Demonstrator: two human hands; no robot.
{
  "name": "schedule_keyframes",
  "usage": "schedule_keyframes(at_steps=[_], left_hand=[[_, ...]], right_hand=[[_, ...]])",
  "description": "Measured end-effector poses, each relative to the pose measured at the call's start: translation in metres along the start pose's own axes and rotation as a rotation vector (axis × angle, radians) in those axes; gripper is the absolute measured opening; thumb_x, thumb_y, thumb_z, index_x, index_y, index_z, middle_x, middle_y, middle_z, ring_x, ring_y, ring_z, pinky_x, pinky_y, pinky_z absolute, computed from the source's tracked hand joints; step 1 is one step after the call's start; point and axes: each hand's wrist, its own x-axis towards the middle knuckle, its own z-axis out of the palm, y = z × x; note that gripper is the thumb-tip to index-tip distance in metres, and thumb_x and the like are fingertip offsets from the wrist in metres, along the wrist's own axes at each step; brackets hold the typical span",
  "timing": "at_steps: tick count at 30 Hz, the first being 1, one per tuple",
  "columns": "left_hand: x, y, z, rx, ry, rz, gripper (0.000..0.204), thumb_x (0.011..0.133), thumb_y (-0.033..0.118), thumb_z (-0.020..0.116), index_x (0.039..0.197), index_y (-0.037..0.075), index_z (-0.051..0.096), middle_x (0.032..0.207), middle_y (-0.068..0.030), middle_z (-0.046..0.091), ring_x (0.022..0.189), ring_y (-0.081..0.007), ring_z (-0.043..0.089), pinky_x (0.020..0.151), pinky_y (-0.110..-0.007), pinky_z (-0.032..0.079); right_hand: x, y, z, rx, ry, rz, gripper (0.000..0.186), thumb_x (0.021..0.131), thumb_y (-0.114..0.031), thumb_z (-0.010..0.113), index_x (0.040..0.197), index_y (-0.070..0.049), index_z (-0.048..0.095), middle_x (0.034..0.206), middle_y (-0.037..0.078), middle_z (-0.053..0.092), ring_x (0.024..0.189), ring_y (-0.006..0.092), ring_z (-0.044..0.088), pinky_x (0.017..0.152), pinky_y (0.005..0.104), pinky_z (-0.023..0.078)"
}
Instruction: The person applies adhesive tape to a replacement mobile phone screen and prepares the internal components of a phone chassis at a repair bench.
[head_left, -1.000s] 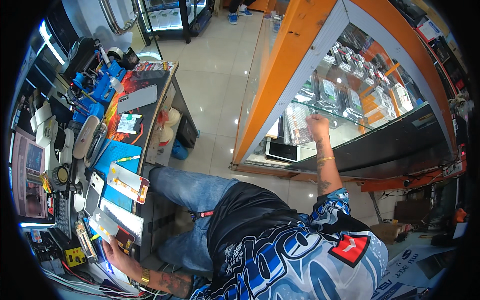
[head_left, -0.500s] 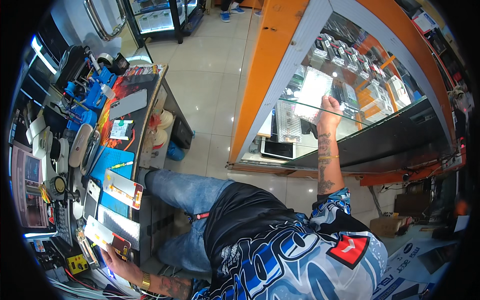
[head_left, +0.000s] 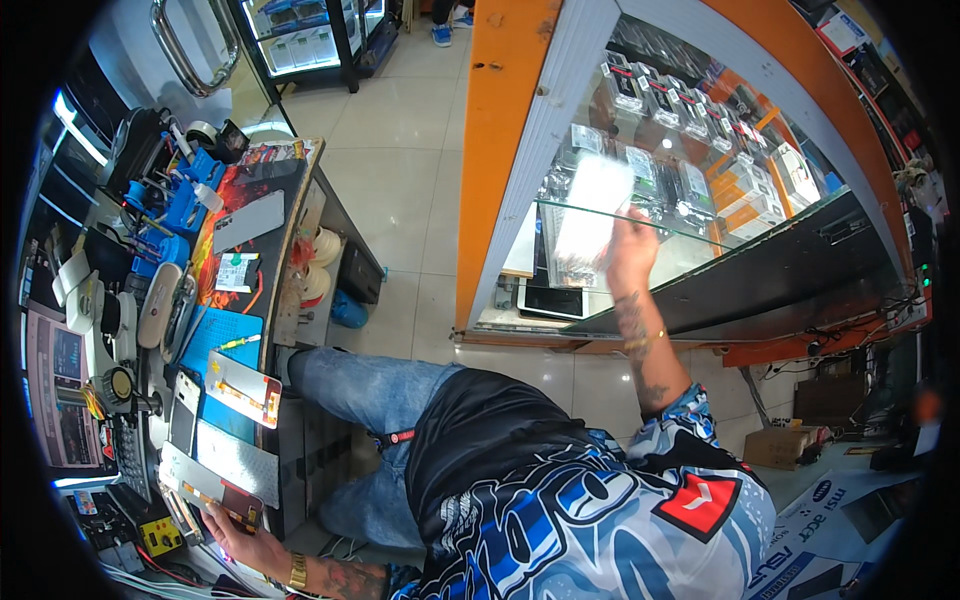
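Note:
At the bench edge on the lower left, my left hand (head_left: 245, 543) is closed on a phone screen panel (head_left: 200, 488), white-faced with a flex cable and a dark end. A similar panel (head_left: 243, 388) with an orange-and-black end lies on a blue work mat (head_left: 225, 335). A silvery bubble-wrap pouch (head_left: 240, 462) lies just beyond the held panel. Over on the right, my right hand (head_left: 632, 250) reaches into the glass display case and grips a white bubble-wrap pouch (head_left: 597, 205), smeared by motion.
Boxed and bagged parts (head_left: 690, 110) fill the display case (head_left: 490, 150), behind a glass shelf edge (head_left: 690, 232). A white tablet (head_left: 553, 299) lies low inside it. Phones, a grey panel (head_left: 250, 220), tools and a monitor (head_left: 62, 390) crowd the bench. A small cardboard box (head_left: 780, 447) sits behind, right.
My right hand and the white pouch have shifted left and slightly down within the case. My left hand has moved slightly, still gripping the panel. The whole view has turned a little.

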Motion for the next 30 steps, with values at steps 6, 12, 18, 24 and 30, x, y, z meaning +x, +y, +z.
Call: schedule_keyframes(at_steps=[6, 12, 18, 24, 30], left_hand=[[-0.085, 0.052, 0.085, -0.312, -0.130, -0.328, 0.039, 0.105, 0.023, 0.056, 0.134, -0.003, 0.052, 0.125, -0.0112, 0.060, 0.109, -0.0161, 0.058, 0.087, -0.031, 0.050], [-0.143, 0.031, 0.155, -0.752, -0.764, -0.465, 0.029, 0.098, 0.023, 0.067, 0.111, 0.003, 0.051, 0.093, -0.0075, 0.053, 0.076, -0.0171, 0.050, 0.066, -0.033, 0.044], [-0.177, 0.011, 0.182, -0.837, -0.801, -0.531, 0.032, 0.101, 0.022, 0.063, 0.125, 0.001, 0.059, 0.123, -0.0132, 0.064, 0.121, -0.0295, 0.060, 0.109, -0.052, 0.046], [-0.176, 0.017, 0.185, -0.788, -0.564, -0.560, 0.034, 0.105, 0.022, 0.057, 0.131, 0.001, 0.058, 0.131, -0.0113, 0.063, 0.122, -0.0248, 0.060, 0.105, -0.045, 0.048], [-0.165, -0.009, 0.164, -0.676, -0.461, -0.630, 0.022, 0.103, 0.017, 0.059, 0.118, 0.001, 0.062, 0.113, -0.0075, 0.068, 0.104, -0.0193, 0.064, 0.089, -0.037, 0.051]], right_hand=[[-0.145, -0.005, -0.031, -0.134, -0.168, 0.178, 0.029, 0.100, -0.008, 0.058, 0.125, 0.006, 0.059, 0.109, 0.008, 0.065, 0.098, 0.0127, 0.060, 0.086, 0.0271, 0.050], [-0.211, -0.062, -0.044, -0.136, -0.607, -0.048, 0.028, 0.100, -0.008, 0.059, 0.126, 0.003, 0.060, 0.108, 0.008, 0.066, 0.096, 0.0170, 0.063, 0.086, 0.0299, 0.051], [-0.253, -0.060, 0.021, -0.073, -0.967, 0.093, 0.025, 0.099, -0.011, 0.066, 0.120, 0.001, 0.064, 0.099, 0.004, 0.066, 0.078, 0.0095, 0.062, 0.069, 0.0243, 0.052], [-0.284, -0.039, 0.066, 0.027, -1.239, 0.293, 0.024, 0.096, -0.011, 0.069, 0.116, 0.001, 0.066, 0.097, 0.007, 0.067, 0.090, 0.0117, 0.064, 0.075, 0.0277, 0.052], [-0.280, -0.034, 0.073, -0.164, -1.511, 0.218, 0.028, 0.096, -0.019, 0.068, 0.115, 0.002, 0.070, 0.100, 0.017, 0.074, 0.093, 0.0214, 0.071, 0.084, 0.0337, 0.055]])
